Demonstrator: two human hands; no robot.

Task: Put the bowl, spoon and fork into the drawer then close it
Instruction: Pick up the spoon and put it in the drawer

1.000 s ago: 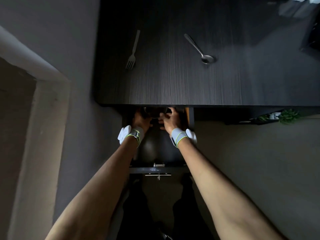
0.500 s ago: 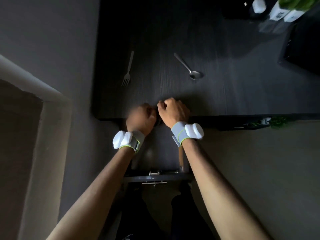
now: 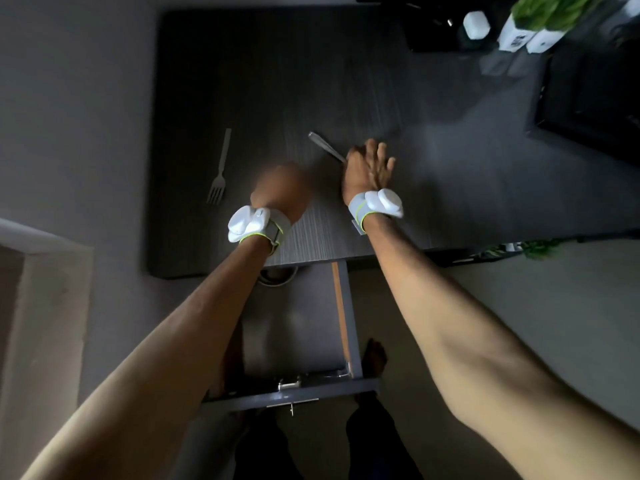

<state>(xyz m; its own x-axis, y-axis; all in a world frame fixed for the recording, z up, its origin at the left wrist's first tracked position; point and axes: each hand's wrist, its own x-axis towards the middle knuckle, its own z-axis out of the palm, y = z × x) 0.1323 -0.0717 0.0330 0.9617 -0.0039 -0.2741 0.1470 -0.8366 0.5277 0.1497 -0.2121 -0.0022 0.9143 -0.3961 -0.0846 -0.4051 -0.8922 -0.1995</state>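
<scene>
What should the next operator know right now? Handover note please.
Right hand: over the spoon, covering its bowl end; grasp not confirmed.
Left hand: blurred, above the desk near the fork, holding nothing visible.
Bowl: in the open drawer, at the back, partly under the desk edge.
Done: bowl stowed.
Left: spoon and fork into drawer, then close it.

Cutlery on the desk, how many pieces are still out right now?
2. The fork lies on the desk's left side, untouched. The spoon lies mid-desk, its bowl end hidden under the right hand. Nothing else shows, though the hands could cover something.
</scene>
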